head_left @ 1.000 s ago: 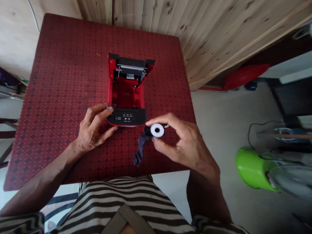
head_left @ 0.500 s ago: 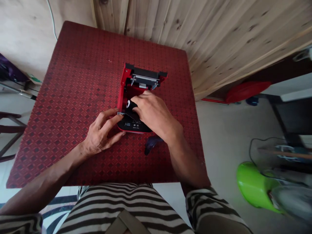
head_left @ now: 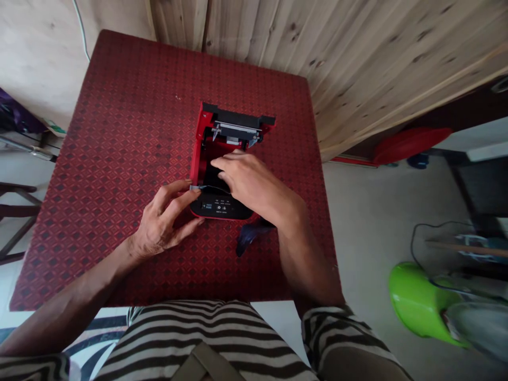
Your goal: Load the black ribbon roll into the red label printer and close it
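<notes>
A small red and black printer (head_left: pixel 220 210) stands on the table with its lid (head_left: pixel 238 120) raised and tilted back. My left hand (head_left: pixel 162 214) grips its front left corner, two fingertips on a thin greyish strip (head_left: pixel 196 188) at the rim and the thumb low at the front. Inside the open bay, my right hand (head_left: pixel 254 182) has its fingers bent over a black roll (head_left: pixel 215 173), mostly hidden by the hand. A dark, thin edge runs from the strip along the front of the bay. Buttons and a small display show on the front panel.
A crumpled dark bag-like piece (head_left: pixel 248 239) lies by the printer, below my right wrist. The red patterned table (head_left: pixel 130 132) meets a wooden plank wall (head_left: pixel 254 32) behind. A green bin (head_left: pixel 416 301) stands on the floor at the right, a wooden chair (head_left: pixel 18 211) at the left.
My right hand has taken the black roll lower into the bay; its white end no longer shows, and more of the front panel is uncovered. My left hand stays at the corner.
</notes>
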The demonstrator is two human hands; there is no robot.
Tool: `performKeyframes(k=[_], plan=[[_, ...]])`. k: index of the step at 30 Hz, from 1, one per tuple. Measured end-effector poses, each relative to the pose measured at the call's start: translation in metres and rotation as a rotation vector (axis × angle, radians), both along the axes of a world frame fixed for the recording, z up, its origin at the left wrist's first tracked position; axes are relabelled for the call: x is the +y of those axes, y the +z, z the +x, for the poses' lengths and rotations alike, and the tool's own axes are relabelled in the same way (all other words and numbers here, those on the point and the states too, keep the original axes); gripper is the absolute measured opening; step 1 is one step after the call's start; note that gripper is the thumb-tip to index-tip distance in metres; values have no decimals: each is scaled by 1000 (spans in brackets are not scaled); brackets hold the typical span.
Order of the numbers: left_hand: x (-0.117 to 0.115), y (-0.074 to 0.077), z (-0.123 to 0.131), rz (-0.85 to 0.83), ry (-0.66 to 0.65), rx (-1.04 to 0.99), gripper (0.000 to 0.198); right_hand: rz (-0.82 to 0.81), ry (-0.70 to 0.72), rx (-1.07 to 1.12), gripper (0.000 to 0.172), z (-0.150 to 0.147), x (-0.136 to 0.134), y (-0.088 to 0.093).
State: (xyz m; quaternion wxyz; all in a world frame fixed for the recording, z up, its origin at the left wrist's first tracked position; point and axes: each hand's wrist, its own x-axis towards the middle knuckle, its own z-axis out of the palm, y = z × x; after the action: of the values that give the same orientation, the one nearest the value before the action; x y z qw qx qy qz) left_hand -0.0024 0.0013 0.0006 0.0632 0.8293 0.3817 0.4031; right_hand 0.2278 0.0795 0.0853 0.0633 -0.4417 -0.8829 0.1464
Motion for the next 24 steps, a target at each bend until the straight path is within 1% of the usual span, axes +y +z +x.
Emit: performKeyframes(k=[2,3,5,6,8,9,10,11,12,14,15,16,18,20,22,24], plan=[[-1,1,0,-10,0,2,69,18,23,133,39,9,-14,10],[-1,2,-1,-26,-1,-2,68,21,38,198,37,13,-22,15],[-2,7,-4,-69,-3,-29,69,39,48,278,27,20,-37,20],[0,12,-6,-89,1,-54,71,59,36,288,24,22,-43,20],[8,27,-9,-111,26,-85,71,110,-6,277,15,22,-52,15],[16,36,-10,-106,42,-87,68,137,-22,266,14,22,-55,11],[27,46,-9,-104,62,-54,61,165,-31,257,18,20,-57,6],[40,57,-8,-58,65,-26,59,196,-35,252,22,19,-59,2],[55,67,-5,-17,73,-16,62,235,-37,253,24,18,-61,-1],[87,83,4,12,48,25,70,334,-55,264,23,16,-65,-6],[102,89,9,-13,25,44,72,381,-69,271,23,16,-68,-7],[113,93,15,-49,-26,72,75,420,-87,277,22,15,-70,-8],[125,95,24,-128,-93,93,77,468,-116,285,23,15,-75,-10],[120,94,28,-130,-106,108,67,493,-132,300,22,15,-79,-14],[102,88,25,-104,-128,113,54,523,-124,324,20,15,-83,-20],[80,80,18,-82,-162,112,46,566,-117,344,18,14,-87,-26]])
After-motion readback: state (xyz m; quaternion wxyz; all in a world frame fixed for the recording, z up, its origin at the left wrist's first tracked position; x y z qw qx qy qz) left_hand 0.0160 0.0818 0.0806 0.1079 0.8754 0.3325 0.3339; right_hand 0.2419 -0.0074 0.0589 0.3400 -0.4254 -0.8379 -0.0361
